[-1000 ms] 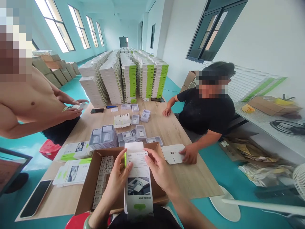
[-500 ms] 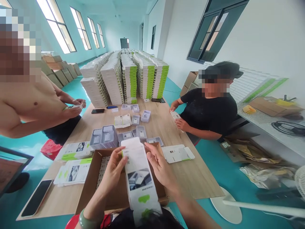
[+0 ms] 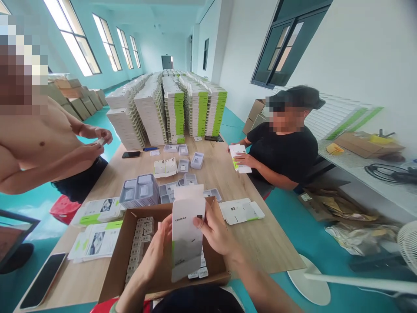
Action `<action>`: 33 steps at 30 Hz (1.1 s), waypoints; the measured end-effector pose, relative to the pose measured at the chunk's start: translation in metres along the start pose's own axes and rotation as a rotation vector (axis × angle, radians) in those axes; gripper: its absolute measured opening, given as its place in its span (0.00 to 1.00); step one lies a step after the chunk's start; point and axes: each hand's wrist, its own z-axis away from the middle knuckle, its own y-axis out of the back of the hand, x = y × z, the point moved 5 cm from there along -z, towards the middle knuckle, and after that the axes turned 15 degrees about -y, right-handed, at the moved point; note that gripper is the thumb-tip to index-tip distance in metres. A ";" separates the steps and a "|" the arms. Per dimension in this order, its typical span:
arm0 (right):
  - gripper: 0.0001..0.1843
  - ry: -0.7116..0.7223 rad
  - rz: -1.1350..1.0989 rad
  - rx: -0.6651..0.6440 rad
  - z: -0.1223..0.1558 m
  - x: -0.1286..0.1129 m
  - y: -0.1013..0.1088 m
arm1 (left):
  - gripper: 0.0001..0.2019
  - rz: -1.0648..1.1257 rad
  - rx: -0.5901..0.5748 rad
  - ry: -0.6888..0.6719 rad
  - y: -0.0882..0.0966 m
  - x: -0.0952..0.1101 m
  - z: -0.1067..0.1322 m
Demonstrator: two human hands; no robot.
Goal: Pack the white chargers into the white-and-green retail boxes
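Observation:
Both my hands hold a tall white retail carton (image 3: 187, 232) upright over an open brown cardboard box (image 3: 119, 261). My left hand (image 3: 158, 250) grips the carton's left edge, fingers curled behind it. My right hand (image 3: 213, 232) grips its right side with the thumb pressed on the front near a small dark mark. The carton's top flap stands open. Inside the brown box lie rows of several small white parts (image 3: 140, 243).
Grey plastic trays (image 3: 140, 191) and flat printed cartons (image 3: 97, 239) lie on the wooden table (image 3: 260, 243); tall stacks of boxes (image 3: 172, 108) stand at its far end. A phone (image 3: 44, 280) lies near left. A shirtless person (image 3: 48, 143) stands left; a person in black (image 3: 283, 152) sits right.
I have turned the carton from its pictured side to a plainer face and raised it more upright. The person in black now holds a carton in both hands.

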 end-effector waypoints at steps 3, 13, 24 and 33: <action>0.27 -0.092 -0.073 -0.025 0.001 -0.003 -0.007 | 0.34 -0.006 0.029 -0.003 -0.011 0.009 0.005; 0.25 -0.218 -0.299 0.148 0.012 0.022 -0.024 | 0.38 0.029 0.152 0.012 -0.019 0.005 0.006; 0.24 -0.207 -0.281 0.072 0.013 0.011 -0.016 | 0.24 -0.020 0.117 -0.003 -0.023 0.012 0.003; 0.32 -0.253 -0.482 0.206 0.015 -0.002 -0.010 | 0.12 -0.341 0.210 -0.514 -0.024 0.027 0.019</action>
